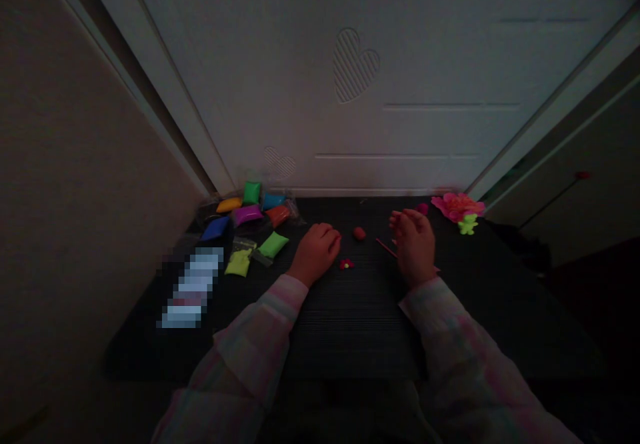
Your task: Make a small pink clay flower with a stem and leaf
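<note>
Lump (359,233): on the bench (350,317), between the hands and beyond the flower; it looks soft, so light, even pressure from the finger pads would probably shape it best, since a hard squeeze could flatten it.
Flower (347,265): small, red with a yellow middle, lying just beside the left hand (316,253). Its parts look easy to dent; best to lift the wrist clear rather than drag it across, and to press any part only lightly.
Stick (386,247): thin, lying by the right hand (417,247), one end hidden by it. It could roll if brushed, so a pinch near the middle should steady it.
Light: dim; small bits are best worked in the open space between the hands, in plain view.
Left grip: fingers curled inward, low over the bench, near lump and flower but apart from both. Whether the fingertips meet, or close on anything, I cannot tell.
Right grip: raised a little, fingers bent and bunched close. Whether the tips touch or pinch a small bit, I cannot tell; the dark hides it.
Bags (273,245): coloured, spread beyond and to the left of the left hand, touched by neither grip.
Bear (468,224): yellow-green, at the far right beside the big pink bloom (456,205).
</note>
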### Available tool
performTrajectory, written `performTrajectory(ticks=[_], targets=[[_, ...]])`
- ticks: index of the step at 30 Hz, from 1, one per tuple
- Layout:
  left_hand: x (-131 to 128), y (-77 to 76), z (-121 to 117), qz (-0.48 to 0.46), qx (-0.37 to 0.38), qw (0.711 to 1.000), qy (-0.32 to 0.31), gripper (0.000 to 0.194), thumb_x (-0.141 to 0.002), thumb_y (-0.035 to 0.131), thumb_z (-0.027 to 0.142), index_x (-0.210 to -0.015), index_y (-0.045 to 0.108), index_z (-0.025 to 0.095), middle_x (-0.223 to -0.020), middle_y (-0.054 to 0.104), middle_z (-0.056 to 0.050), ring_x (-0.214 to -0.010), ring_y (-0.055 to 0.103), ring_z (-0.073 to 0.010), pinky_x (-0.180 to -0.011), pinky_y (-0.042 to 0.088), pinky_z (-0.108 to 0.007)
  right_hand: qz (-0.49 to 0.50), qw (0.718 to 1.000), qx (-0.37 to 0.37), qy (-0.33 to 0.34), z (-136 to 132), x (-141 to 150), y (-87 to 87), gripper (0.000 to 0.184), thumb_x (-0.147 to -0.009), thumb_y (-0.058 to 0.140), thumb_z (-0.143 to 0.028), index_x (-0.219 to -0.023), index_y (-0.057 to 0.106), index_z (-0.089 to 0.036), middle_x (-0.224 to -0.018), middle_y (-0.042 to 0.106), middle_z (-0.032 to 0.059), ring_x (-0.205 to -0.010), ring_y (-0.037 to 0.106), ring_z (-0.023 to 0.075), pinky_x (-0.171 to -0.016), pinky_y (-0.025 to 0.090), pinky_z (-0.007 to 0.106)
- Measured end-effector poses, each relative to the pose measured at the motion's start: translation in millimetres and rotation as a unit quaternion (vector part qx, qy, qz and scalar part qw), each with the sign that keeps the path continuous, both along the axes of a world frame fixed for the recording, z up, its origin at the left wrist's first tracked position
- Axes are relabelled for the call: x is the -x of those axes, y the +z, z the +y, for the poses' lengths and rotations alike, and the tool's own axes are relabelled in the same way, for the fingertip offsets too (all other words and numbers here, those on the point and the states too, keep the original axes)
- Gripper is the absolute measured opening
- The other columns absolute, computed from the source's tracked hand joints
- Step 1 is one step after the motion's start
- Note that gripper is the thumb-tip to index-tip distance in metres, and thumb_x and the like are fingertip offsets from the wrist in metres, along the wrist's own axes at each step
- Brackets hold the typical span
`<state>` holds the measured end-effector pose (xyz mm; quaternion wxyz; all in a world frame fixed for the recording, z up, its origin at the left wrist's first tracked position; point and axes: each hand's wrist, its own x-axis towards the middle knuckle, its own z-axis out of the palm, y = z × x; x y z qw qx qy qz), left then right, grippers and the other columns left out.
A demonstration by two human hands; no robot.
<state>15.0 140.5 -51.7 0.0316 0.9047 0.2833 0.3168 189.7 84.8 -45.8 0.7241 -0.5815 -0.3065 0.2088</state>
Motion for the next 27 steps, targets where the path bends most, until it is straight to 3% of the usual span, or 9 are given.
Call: performTrajectory(ticks=[6,12,16,20,23,27], targets=[[-7,-1.3,0,0.04,0.031,0.999,-0.007,0.027,-0.074,0.043,0.011,-0.1,0.051,0.012,-0.098,0.052,-0.008,-0.092,0.047,-0.0189,-0.083,0.043,-0.033,0.008,0.996,0.032,0.089,-1,13,-4.5,0.026,-0.068,0.057,-0.04,-0.081,0.056,-0.018,-0.065,0.055,-0.0026,-0.055,0.049,0.0086,-0.054,0.039,0.024],[-10,-6.9,1,0.062,0.048,0.997,-0.017,0.043,-0.073,0.041,0.005,-0.115,0.042,0.012,-0.111,0.049,-0.008,-0.102,0.044,-0.0177,-0.091,0.039,-0.029,0.02,0.989,0.047,0.136,-5,18,0.2,0.027,-0.058,0.068,-0.035,-0.07,0.05,-0.019,-0.052,0.053,-0.0065,-0.049,0.048,0.0078,-0.05,0.037,0.022],[-10,-7.9,3,0.07,0.049,0.996,-0.02,0.04,-0.08,0.038,0.013,-0.12,0.038,0.013,-0.113,0.05,-0.008,-0.102,0.046,-0.0163,-0.09,0.039,-0.03,0.027,0.984,0.06,0.163,-6,20,3.4,0.03,-0.065,0.059,-0.046,-0.068,0.051,-0.018,-0.055,0.057,-0.0031,-0.045,0.048,0.0083,-0.046,0.037,0.022],[-8,-6.3,3,0.081,0.042,0.996,-0.012,0.04,-0.08,0.043,0.022,-0.12,0.038,0.014,-0.112,0.052,-0.008,-0.101,0.048,-0.0196,-0.087,0.04,-0.035,0.029,0.984,0.061,0.164,-7,20,2.3,0.037,-0.072,0.047,-0.053,-0.06,0.049,-0.019,-0.037,0.041,-0.0073,-0.034,0.034,0.0062,-0.037,0.027,0.021],[-7,-5.9,3,0.088,0.039,0.995,-0.004,0.041,-0.079,0.046,0.026,-0.119,0.039,0.016,-0.111,0.054,-0.008,-0.101,0.048,-0.02,-0.085,0.039,-0.035,0.03,0.985,0.048,0.165,-7,18,0.0,0.033,-0.068,0.055,-0.049,-0.056,0.047,-0.019,-0.04,0.04,-0.0082,-0.038,0.037,0.0061,-0.042,0.032,0.021],[-7,-6.8,3,0.101,0.036,0.994,0.011,0.042,-0.079,0.047,0.031,-0.117,0.041,0.015,-0.106,0.057,-0.008,-0.098,0.049,-0.0205,-0.082,0.039,-0.036,0.024,0.98,0.041,0.192,-5,17,-3.2,0.025,-0.057,0.069,-0.036,-0.07,0.055,-0.019,-0.062,0.059,-0.0038,-0.059,0.054,0.01,-0.06,0.043,0.025]])
